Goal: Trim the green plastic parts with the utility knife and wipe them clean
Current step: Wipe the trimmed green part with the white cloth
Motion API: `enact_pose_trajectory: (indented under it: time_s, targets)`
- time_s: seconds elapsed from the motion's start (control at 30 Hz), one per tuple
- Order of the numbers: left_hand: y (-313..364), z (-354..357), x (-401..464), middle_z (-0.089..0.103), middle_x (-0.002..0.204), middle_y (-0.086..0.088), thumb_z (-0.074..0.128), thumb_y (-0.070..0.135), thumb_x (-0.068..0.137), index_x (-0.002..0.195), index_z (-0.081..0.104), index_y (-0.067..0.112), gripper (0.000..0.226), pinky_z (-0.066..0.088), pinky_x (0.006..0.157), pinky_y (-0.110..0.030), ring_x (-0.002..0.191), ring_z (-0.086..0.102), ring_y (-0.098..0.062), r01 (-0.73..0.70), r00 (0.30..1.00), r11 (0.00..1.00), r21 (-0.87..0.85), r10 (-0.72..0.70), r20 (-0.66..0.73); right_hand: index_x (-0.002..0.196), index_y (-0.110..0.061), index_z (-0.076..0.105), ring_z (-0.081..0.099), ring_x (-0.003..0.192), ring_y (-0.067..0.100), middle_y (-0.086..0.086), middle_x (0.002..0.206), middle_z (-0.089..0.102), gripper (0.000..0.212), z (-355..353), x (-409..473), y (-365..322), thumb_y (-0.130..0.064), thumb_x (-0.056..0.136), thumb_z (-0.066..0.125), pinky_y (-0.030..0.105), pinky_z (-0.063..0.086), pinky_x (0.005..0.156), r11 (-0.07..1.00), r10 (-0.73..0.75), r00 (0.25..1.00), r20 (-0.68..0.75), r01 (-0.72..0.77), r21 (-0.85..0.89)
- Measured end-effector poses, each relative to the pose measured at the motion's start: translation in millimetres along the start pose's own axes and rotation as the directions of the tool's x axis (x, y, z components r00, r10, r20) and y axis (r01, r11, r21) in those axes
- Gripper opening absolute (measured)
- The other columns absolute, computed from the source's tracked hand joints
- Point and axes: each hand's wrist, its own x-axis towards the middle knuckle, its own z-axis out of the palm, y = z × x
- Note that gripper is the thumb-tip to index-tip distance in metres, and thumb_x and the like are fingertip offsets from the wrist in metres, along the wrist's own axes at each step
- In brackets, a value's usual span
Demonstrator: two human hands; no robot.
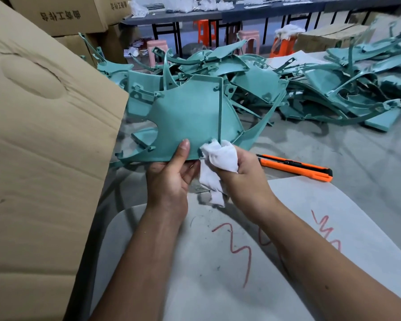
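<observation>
The left hand [171,174] pinches a green plastic panel [190,121] by its lower edge, upright above the table. The right hand [243,172] grips a white rag [220,158] against it. The utility knife [295,167] lies nearby (the thin panel could slip if rubbed hard).

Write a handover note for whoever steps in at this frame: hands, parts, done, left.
Left hand grips the green part by its lower edge.
Right hand holds the white cloth against that edge.
Utility knife lies on the table, right of the hands.
Done: cannot tell whether this part is trimmed; wiping is underway.
Left: finish the wipe, then the pile of green parts behind.
</observation>
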Motion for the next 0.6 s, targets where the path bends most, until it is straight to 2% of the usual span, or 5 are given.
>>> enact_pose_trajectory:
  time_s: [0.1, 0.23, 0.33, 0.4, 0.6]
  targets:
    - [8.9, -3.9, 1.9, 0.077, 0.103, -0.007, 0.078, 0.026, 0.075, 0.113, 0.071, 0.009, 0.042, 0.060, 0.067, -0.028, 0.082, 0.074, -0.020, 0.103, 0.995, 0.995, -0.011, -0.103, 0.002, 0.074, -0.002, 0.067, 0.060, 0.060, 0.019, 0.015, 0.064, 0.063, 0.033, -9.7, 6.6, -3.0, -0.008, 0.104, 0.055, 0.032, 0.050, 0.057, 0.998, -0.052, 0.994, -0.095, 0.048, -0.044]
    - [18.2, -11.1, 4.6, 0.078, 0.098, -0.003, 0.077, 0.022, 0.073, 0.102, 0.072, 0.016, 0.030, 0.057, 0.063, -0.021, 0.078, 0.073, -0.011, 0.175, 0.984, 0.969, -0.173, -0.176, 0.012, 0.054, -0.001, 0.052, 0.059, 0.045, 0.019, 0.014, 0.053, 0.059, 0.041, -17.0, 10.2, -5.9, -0.005, 0.094, 0.049, 0.021, 0.043, 0.044, 0.993, -0.082, 0.989, -0.120, 0.072, -0.089]
    - [21.0, -16.4, 4.2, 0.076, 0.098, -0.010, 0.077, 0.025, 0.080, 0.113, 0.067, 0.008, 0.039, 0.060, 0.070, -0.028, 0.083, 0.074, -0.019, 0.253, 0.966, 0.896, -0.365, -0.256, 0.042, 0.080, -0.009, 0.064, 0.067, 0.064, 0.027, 0.007, 0.064, 0.068, 0.009, -21.3, 16.3, -6.6, -0.016, 0.087, 0.062, 0.034, 0.052, 0.059, 0.995, 0.062, 0.923, -0.381, -0.029, 0.091]
    - [27.2, -25.4, 8.7, 0.075, 0.103, -0.013, 0.076, 0.029, 0.086, 0.125, 0.058, 0.003, 0.050, 0.061, 0.073, -0.030, 0.088, 0.074, -0.021, 0.227, 0.965, 0.853, -0.469, -0.263, -0.011, 0.103, -0.009, 0.062, 0.066, 0.071, 0.028, 0.009, 0.077, 0.069, 0.015, -31.2, 22.7, -10.5, -0.017, 0.090, 0.063, 0.038, 0.052, 0.064, 0.954, 0.202, 0.861, -0.466, -0.066, 0.292]
    - [44.0, -52.9, 25.2, 0.076, 0.107, -0.012, 0.053, 0.049, 0.099, 0.122, 0.067, 0.014, 0.044, 0.059, 0.065, -0.027, 0.079, 0.073, -0.020, 0.182, 0.979, 0.962, -0.205, -0.196, -0.050, 0.078, -0.022, 0.050, 0.045, 0.042, 0.016, -0.001, 0.061, 0.051, 0.018, -69.1, 26.5, -33.6, -0.032, 0.092, 0.044, 0.016, 0.034, 0.045, 0.914, 0.308, 0.879, -0.365, -0.168, 0.369]
